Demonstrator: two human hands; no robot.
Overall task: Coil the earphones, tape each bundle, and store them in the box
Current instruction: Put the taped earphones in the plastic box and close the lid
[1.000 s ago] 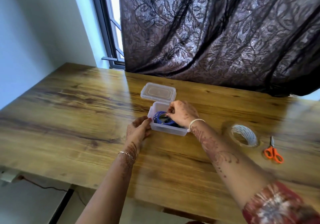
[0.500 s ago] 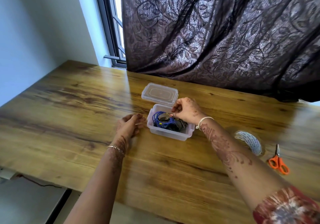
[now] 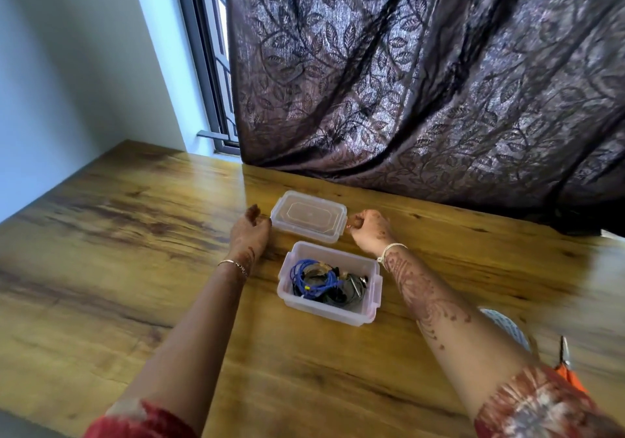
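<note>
A clear plastic box point(image 3: 327, 314) stands open on the wooden table point(image 3: 135, 268). Inside lie a coiled blue earphone bundle point(image 3: 302, 273) and a dark earphone bundle point(image 3: 353, 287) beside it. The box's clear lid point(image 3: 309, 216) lies flat just behind the box. My left hand point(image 3: 252, 233) is at the lid's left edge, fingers loosely curved with the tips touching its corner. My right hand point(image 3: 370, 228) is at the lid's right edge, fingers curled and pinching the rim there.
A roll of tape point(image 3: 507, 327) lies to the right, partly hidden behind my right forearm. Orange-handled scissors point(image 3: 568, 368) lie beyond it. A dark patterned curtain point(image 3: 422, 82) hangs down onto the table's far edge. A window frame and wall are at the left.
Both hands have left the box and moved back to the lid, one at each end. The earphone bundles stay in the box. The camera has tilted upward.
</note>
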